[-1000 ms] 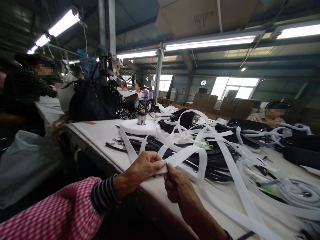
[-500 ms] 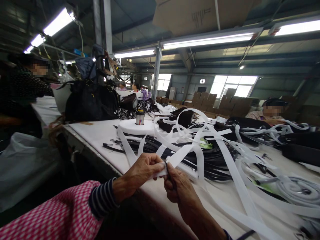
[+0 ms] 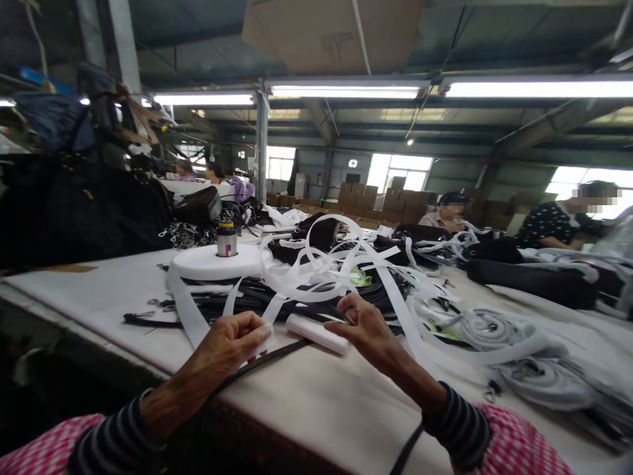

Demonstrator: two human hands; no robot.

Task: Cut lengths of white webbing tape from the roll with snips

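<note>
My left hand [image 3: 232, 343] is closed, pinching the end of a white tape strip [image 3: 185, 310] near the table's front edge. The strip runs back to a flat white tape spool [image 3: 198, 262] with a small metal can [image 3: 226, 241] standing on it. My right hand [image 3: 368, 330] reaches forward, its fingers curled down into a heap of looped white tape [image 3: 341, 264] and black straps [image 3: 277, 290]; what they grip is hidden. A short white roll [image 3: 316, 334] lies on the table between my hands. A black strap [image 3: 262, 359] runs under my left hand.
Large black bags [image 3: 89, 204] stand at the back left of the white table [image 3: 316, 402]. Coiled grey-white webbing [image 3: 499, 330] and dark bags [image 3: 534, 280] lie to the right. Two seated people [image 3: 450, 211] [image 3: 564, 224] work at the far side. Cardboard boxes [image 3: 366, 198] are stacked behind.
My hands have parted: the right hand left the tape end and moved forward into the strap heap, while the left keeps the tape. The view swung to the right.
</note>
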